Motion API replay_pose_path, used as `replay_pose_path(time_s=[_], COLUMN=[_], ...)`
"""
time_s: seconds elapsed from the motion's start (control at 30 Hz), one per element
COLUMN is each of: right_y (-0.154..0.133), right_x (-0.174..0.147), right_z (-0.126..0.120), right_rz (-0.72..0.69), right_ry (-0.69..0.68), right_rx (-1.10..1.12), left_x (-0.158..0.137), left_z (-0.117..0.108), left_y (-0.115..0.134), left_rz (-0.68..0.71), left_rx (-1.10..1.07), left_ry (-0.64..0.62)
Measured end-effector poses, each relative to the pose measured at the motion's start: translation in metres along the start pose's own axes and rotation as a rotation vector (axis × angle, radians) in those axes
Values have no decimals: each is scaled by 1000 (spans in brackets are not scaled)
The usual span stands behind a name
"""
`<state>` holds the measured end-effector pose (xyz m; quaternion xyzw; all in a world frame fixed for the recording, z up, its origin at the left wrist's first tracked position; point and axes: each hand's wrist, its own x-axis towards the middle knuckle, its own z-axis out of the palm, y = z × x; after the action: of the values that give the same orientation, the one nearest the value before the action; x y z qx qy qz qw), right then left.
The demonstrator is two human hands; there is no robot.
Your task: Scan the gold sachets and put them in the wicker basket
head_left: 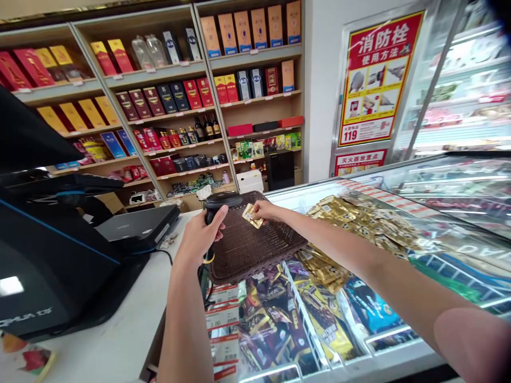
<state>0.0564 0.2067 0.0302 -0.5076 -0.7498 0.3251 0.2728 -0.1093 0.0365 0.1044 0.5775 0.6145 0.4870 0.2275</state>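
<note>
My left hand (203, 234) is closed round the handle of a black barcode scanner (223, 200), its head tilted over the left side of a brown woven basket tray (243, 250). Pinched in the fingers of my right hand (266, 210) is a small gold foil packet (252, 216), with a pale label on its face. That packet hangs above the tray, just right of the scanner head. A heap of similar gold packets (351, 218) lies on the glass freezer top, to the right of the tray and partly behind my right forearm.
A black checkout terminal (51, 255) and a dark flat device (138, 226) stand on the white counter (120, 330) at left. Wrapped ice creams (271, 319) show inside the freezer below. Shelves of boxed bottles (171, 98) line the back wall.
</note>
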Motion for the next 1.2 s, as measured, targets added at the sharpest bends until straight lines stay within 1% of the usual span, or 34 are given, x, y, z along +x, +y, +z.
replay_pose_path(time_s=[0.13,0.23,0.33,0.43,0.53,0.7,0.87,1.07,1.2], right_y=[19,34,39,38,36,36,36,37,36], right_x=[-61,-96,-114,-120,-120,-120,-122,-121,-122], right_z=[-46,-79,-103,-119,-127,-132,-134,-134,-133], right_rz=[-61,-77,-81,-71,-91,-115,-121,-146,-125], right_ry=[27,91,180,271,305,347,294,331,302], right_rx=[148,240,274,241,215,101,73,8,20], left_x=[-2,-6,-12,-15,-16,-19,-22,-19,-19], left_z=[14,27,40,49,54,57,57,56,55], left_y=[8,15,21,25,27,32,36,29,26], left_rz=[55,79,93,104,103,78,59,73,63], left_rx=[-14,-11,14,56,87,86,94,93,103], left_ry=[-22,-97,-183,-221,-234,-238,-262,-281,-294])
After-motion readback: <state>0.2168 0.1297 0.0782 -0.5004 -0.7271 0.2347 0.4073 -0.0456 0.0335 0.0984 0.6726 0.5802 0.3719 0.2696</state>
